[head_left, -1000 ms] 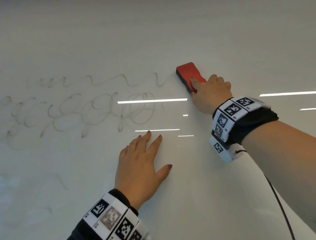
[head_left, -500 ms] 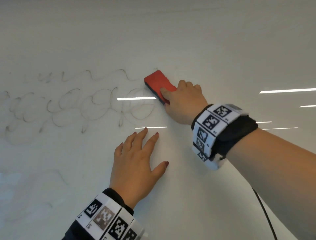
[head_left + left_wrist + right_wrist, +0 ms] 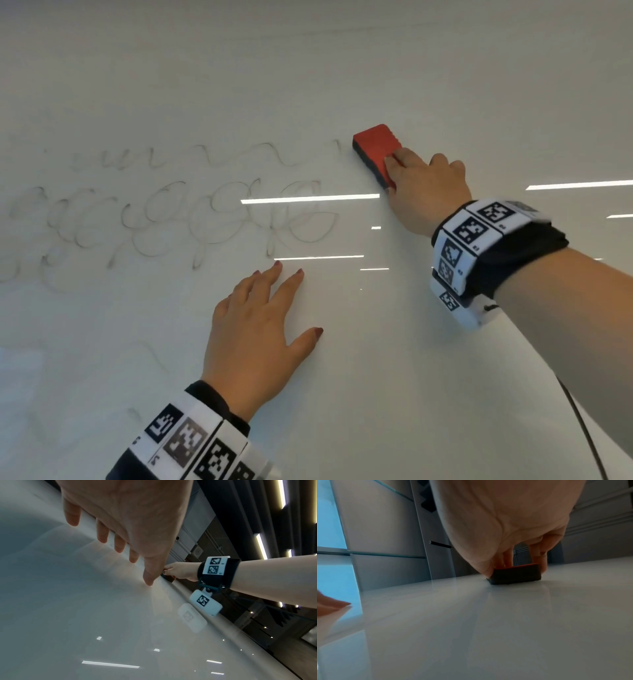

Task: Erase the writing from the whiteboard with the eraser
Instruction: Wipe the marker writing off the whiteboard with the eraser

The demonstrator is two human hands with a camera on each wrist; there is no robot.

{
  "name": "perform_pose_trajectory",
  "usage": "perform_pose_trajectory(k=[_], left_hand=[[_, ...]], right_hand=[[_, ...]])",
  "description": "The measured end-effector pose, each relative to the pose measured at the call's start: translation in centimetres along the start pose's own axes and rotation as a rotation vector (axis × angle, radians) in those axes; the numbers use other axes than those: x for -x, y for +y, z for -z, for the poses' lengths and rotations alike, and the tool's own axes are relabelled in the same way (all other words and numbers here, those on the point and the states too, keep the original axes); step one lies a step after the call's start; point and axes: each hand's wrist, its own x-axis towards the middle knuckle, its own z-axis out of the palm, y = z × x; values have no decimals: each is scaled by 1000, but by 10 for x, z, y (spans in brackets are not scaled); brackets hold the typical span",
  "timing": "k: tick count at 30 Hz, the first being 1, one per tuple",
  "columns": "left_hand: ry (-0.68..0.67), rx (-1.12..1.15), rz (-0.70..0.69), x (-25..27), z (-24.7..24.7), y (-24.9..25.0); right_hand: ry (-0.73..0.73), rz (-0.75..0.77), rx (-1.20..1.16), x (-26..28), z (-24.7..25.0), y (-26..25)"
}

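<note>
A red eraser (image 3: pixel 376 148) with a dark felt underside lies flat on the whiteboard (image 3: pixel 342 68), just right of the faint looping writing (image 3: pixel 205 219). My right hand (image 3: pixel 424 192) grips its near end, thumb on one side and fingers on the other; the right wrist view shows the eraser (image 3: pixel 516 575) pressed to the board under my right hand (image 3: pixel 513 534). My left hand (image 3: pixel 260 329) lies flat on the board below the writing, fingers spread and straight. In the left wrist view my left hand (image 3: pixel 123 527) touches the board with its fingertips, and my right hand (image 3: pixel 180 572) shows behind the thumb.
Faded pen strokes (image 3: pixel 150 356) show at the lower left of the board. Ceiling lights reflect as bright bars (image 3: pixel 310 198) across the glossy surface. A dark cable (image 3: pixel 582 442) hangs from my right wrist band. A wall (image 3: pixel 385 534) stands beyond the board's edge.
My right hand swept the eraser left over the end of the writing, then back right and up. The right end of the top line is wiped away. My left hand stayed put.
</note>
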Motion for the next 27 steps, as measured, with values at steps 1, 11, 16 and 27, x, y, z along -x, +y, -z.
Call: perform_pose_trajectory(k=[1,11,16,27], left_hand=[[0,4,-5,0,0,0],[-3,19,-44,4,-1,-14],[-20,21,-17,11,0,-30],[10,52,-47,14,-5,-35]], right_hand=[[-9,-10,11,-8,1,-1],[48,130,13,-4,10,-60],[53,256,-6,45,12,-88],[-4,40,16,26,9,-34]])
